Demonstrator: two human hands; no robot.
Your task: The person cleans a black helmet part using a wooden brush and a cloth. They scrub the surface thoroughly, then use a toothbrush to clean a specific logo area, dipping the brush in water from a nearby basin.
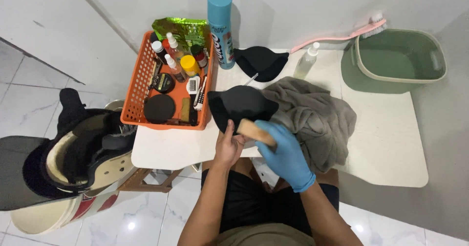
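Gripping a tan wooden brush [256, 132] in your gloved right hand [285, 155], you work it over the black cap [240, 104] that your bare left hand [228, 147] pinches at its near edge. A grey towel [315, 116] lies at three o'clock, an orange basket [138, 87] at ten. Brushing looks underway; next, likely turn the cap.

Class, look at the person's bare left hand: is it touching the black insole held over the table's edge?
Touching. The head view shows the left hand gripping the lower edge of the black insole, its fingers wrapped onto it with no gap.
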